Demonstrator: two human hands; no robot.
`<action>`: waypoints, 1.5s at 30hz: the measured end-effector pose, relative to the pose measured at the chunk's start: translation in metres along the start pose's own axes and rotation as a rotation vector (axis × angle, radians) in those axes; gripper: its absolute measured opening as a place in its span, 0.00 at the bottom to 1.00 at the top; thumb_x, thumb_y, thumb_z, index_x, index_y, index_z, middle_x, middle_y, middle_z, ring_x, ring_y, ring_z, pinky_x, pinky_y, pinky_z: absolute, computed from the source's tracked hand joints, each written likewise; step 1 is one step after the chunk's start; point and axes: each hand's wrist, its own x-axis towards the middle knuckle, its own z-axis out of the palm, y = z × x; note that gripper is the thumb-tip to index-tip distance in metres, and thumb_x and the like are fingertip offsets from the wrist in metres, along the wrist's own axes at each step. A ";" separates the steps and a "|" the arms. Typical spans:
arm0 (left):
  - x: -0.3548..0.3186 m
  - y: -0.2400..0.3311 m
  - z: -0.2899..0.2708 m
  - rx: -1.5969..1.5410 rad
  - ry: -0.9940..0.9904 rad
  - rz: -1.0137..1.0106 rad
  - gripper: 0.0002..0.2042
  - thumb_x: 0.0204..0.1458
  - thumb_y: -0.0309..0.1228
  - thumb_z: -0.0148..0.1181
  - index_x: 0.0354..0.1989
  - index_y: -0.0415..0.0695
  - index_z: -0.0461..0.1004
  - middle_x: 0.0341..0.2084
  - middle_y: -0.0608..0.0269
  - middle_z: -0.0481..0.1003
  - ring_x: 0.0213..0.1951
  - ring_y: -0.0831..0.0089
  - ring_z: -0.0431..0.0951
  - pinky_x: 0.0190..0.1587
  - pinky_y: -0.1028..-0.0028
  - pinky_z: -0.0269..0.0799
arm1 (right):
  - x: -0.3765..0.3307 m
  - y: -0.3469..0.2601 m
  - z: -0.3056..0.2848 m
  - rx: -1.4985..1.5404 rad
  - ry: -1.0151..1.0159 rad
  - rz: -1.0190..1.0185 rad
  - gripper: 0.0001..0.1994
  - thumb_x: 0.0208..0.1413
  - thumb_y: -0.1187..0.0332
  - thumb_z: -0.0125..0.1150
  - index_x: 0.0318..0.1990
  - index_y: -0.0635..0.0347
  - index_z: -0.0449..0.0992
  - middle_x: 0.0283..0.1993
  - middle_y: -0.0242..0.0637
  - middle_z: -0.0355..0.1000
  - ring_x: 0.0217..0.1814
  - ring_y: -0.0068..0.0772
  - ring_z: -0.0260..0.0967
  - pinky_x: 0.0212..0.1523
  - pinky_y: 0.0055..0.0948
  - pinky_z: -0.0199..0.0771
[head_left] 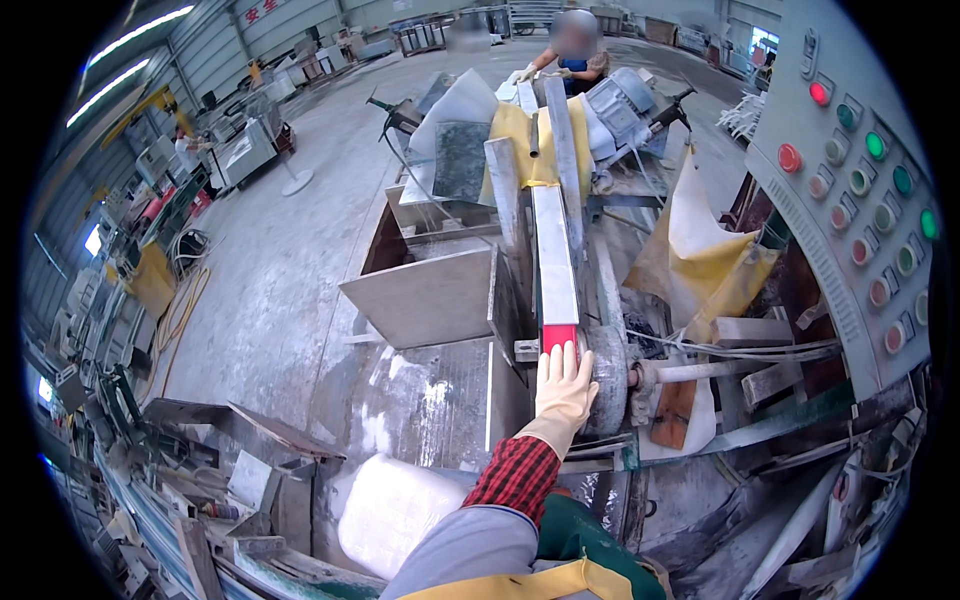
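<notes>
My left hand (565, 388), in a cream rubber glove, reaches forward with its back up and its fingers stretched out. The fingertips rest at the near end of a narrow belt track, on or just over a bright red strip (559, 336). Beyond the red, a long white bar-shaped piece (555, 255) lies along the track and runs up to a yellow cloth flap (517, 150) on the machine. To the right of my hand sits a grey wheel or drum (606, 385) on a shaft. My right hand is not in view.
At the machine's far end, a person (577, 60) handles white strips with gloved hands. A control panel (850, 190) with red and green buttons stands at right. Grey slabs (425, 295) stand left of the track. A white wrapped bundle (395, 510) lies near my left arm.
</notes>
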 end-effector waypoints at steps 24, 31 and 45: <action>0.124 -0.039 0.030 0.074 -0.155 -0.295 0.36 0.48 0.48 0.61 0.63 0.46 0.55 0.63 0.47 0.55 0.65 0.49 0.55 0.64 0.52 0.49 | -0.009 0.161 -0.003 -0.082 0.289 0.112 0.20 0.55 0.63 0.63 0.54 0.62 0.74 0.43 0.43 0.77 0.43 0.32 0.74 0.44 0.29 0.72; 0.090 -0.041 0.031 -0.051 -0.183 -0.227 0.35 0.51 0.42 0.60 0.64 0.43 0.53 0.65 0.42 0.52 0.64 0.43 0.55 0.65 0.52 0.52 | -0.036 0.112 0.056 -0.085 0.329 -0.003 0.24 0.51 0.68 0.57 0.58 0.60 0.69 0.37 0.43 0.77 0.36 0.30 0.75 0.38 0.29 0.74; -0.016 0.122 0.008 -1.181 -0.653 0.094 0.36 0.40 0.16 0.57 0.63 0.42 0.58 0.59 0.53 0.60 0.63 0.63 0.58 0.65 0.65 0.52 | -0.050 -0.076 0.029 0.783 0.368 -0.505 0.21 0.65 0.67 0.49 0.65 0.59 0.61 0.41 0.40 0.75 0.38 0.24 0.73 0.38 0.22 0.74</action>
